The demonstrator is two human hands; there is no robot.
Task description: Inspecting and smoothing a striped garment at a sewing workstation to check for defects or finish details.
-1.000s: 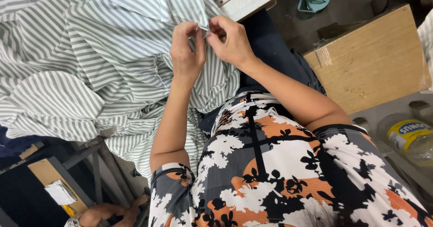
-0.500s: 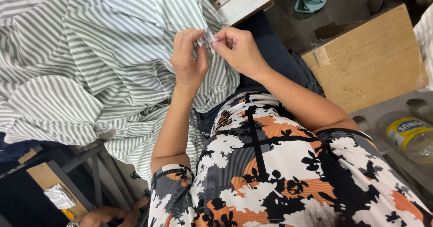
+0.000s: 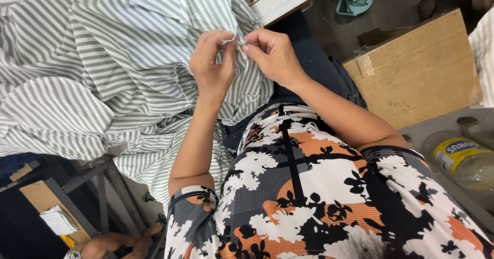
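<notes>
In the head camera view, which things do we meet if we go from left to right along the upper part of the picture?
Grey-and-white striped fabric → left hand → right hand → small teal object on the floor → cardboard box.

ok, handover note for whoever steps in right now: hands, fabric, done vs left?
Left hand: fingertips pinched on a fold of the striped fabric.
Right hand: pinching the same spot, apparently with a small metal tool, too small to identify.
Fabric heaped over the work surface, draping toward the lap.
Done: nothing can be judged finished.
Left: whatever is being worked at that pinched spot.
</notes>
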